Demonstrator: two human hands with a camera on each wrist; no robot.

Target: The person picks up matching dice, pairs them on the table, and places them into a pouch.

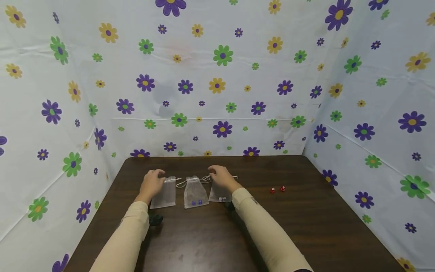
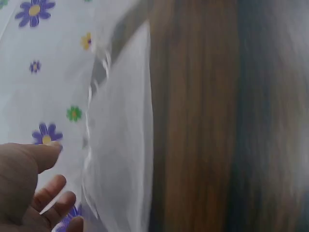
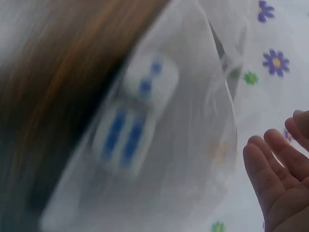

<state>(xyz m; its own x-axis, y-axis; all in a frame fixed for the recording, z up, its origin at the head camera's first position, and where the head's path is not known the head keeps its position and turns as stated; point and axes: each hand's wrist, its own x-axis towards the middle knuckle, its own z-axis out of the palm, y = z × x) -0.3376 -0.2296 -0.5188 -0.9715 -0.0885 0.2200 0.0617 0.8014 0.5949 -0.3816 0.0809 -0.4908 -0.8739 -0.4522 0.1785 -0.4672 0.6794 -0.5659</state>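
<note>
Three sheer white drawstring pouches lie in a row on the dark table. My left hand (image 1: 151, 184) hovers by the top of the left pouch (image 1: 167, 194), thumb and fingers apart; no dice show inside it. Two blue dice (image 1: 193, 203) sit low in the middle pouch (image 1: 195, 190). Over the neck of the right pouch (image 1: 214, 193) is my right hand (image 1: 221, 176), partly covering it. Two white dice (image 3: 125, 137) with blue pips lie inside that pouch. In the right wrist view, the fingers (image 3: 260, 169) are loosely bent and apart from the fabric.
Two red dice (image 1: 272, 190) lie loose on the brown wooden table (image 1: 306, 226), right of the pouches. White cords (image 1: 181, 184) spread from the pouch necks. Flower-patterned cloth (image 1: 200, 136) hangs behind the table and along both sides.
</note>
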